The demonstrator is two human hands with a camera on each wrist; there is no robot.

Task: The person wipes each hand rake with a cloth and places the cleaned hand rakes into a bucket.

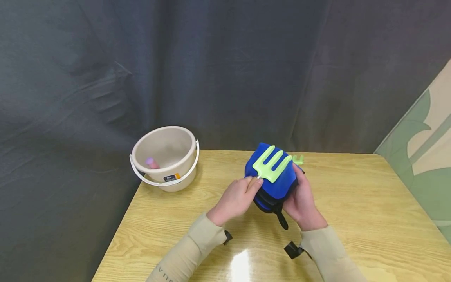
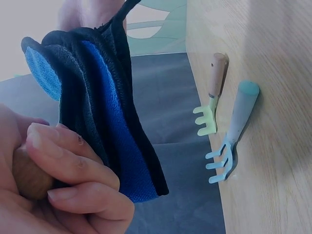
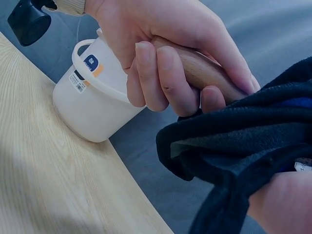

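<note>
My left hand (image 1: pixel 246 188) grips the wooden handle (image 3: pixel 195 68) of a small light-green garden fork (image 1: pixel 271 165). Its tines lie on top of a blue and black cloth (image 1: pixel 276 186). My right hand (image 1: pixel 303 196) holds this cloth from the right side and underneath, a little above the wooden table (image 1: pixel 352 203). In the left wrist view my fingers (image 2: pixel 73 170) curl around the handle (image 2: pixel 27 175), with the cloth (image 2: pixel 97 112) folded beside them. The right wrist view shows the left hand (image 3: pixel 170 53) on the handle above the cloth (image 3: pixel 243 151).
A cream bucket (image 1: pixel 163 156) with a white bail stands at the table's far left corner, something pink (image 1: pixel 150 162) inside. A second green fork (image 2: pixel 212 92) and a light-blue rake (image 2: pixel 234 131) lie on the table behind the cloth. A dark curtain hangs behind.
</note>
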